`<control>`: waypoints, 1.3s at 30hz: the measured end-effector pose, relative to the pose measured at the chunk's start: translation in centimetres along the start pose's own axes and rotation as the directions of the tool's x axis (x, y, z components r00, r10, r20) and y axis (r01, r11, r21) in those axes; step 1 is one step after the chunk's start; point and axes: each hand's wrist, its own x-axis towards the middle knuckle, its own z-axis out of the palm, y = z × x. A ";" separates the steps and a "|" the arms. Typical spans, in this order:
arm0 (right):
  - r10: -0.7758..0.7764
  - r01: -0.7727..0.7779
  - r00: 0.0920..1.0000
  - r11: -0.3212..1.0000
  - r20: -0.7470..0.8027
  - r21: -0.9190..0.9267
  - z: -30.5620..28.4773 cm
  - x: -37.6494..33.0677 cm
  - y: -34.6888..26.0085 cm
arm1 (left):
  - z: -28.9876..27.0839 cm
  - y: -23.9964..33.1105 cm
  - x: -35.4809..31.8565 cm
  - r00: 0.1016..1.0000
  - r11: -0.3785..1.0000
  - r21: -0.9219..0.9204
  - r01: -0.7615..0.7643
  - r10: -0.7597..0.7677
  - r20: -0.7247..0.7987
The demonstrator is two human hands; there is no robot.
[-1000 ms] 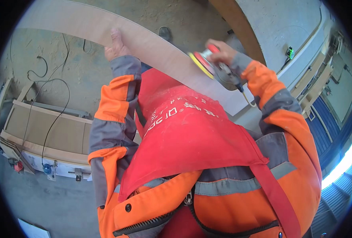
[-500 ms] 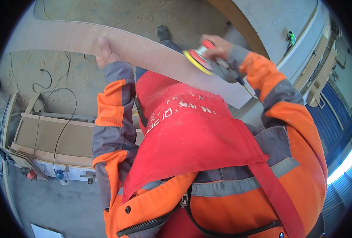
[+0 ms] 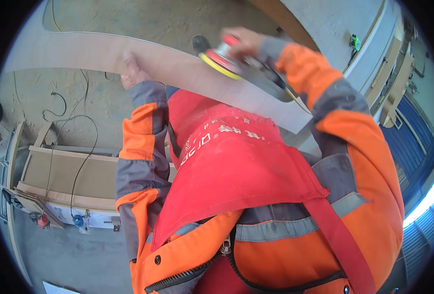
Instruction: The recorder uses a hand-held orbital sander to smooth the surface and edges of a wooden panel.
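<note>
A long curved panel of pale wood (image 3: 177, 68) runs across in front of my red apron, from the far left to the right. My left hand (image 3: 134, 72) grips its near edge, thumb lying on the top face and the other fingers hidden underneath. In my right hand (image 3: 245, 43) is a round orbital sander (image 3: 220, 63) with a red body and a yellow-edged pad. The pad rests on or just over the panel near its far edge, right of my left hand; I cannot tell whether they touch. Motion blurs the sander and my right hand slightly.
Black cords (image 3: 87, 117) trail over the dusty floor at the left, near a wood-framed bench (image 3: 70, 169). A red tool (image 3: 43, 221) and a blue one (image 3: 78, 220) hang at its side. At the far right lie a green tape measure (image 3: 355, 42) and wooden strips (image 3: 388, 68).
My right hand has carried the sander leftward along the panel, toward my left hand. My left hand keeps its hold on the panel's edge. The whole view has shifted slightly.
</note>
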 end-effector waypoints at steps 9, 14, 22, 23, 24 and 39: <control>0.172 -0.171 0.985 0.985 -0.028 0.022 0.4 -1.5 -1.8 | -0.4 -1.2 0.5 0.993 0.989 -0.092 -0.115 0.112 -0.037; 0.022 -0.022 1.000 0.998 0.013 0.061 1.6 8.2 -11.3 | -1.2 -0.9 1.1 0.990 0.987 -0.086 -0.139 0.138 -0.017; 0.105 -0.126 0.987 0.976 0.121 0.178 1.2 9.6 -14.0 | -9.5 0.6 14.3 0.940 0.838 0.425 -0.341 0.304 0.155; 0.160 -0.177 0.982 0.968 0.104 0.178 0.7 8.7 -12.5 | -6.1 4.6 15.0 0.934 0.936 0.085 -0.342 0.329 0.137; 0.180 -0.198 0.978 0.963 0.106 0.183 1.0 7.5 -11.9 | -5.1 7.8 15.5 0.940 0.941 0.077 -0.330 0.321 0.113; 0.181 -0.181 0.983 0.979 0.005 0.093 2.8 15.0 -18.0 | -3.0 12.6 16.3 0.950 0.945 -0.111 -0.308 0.299 -0.087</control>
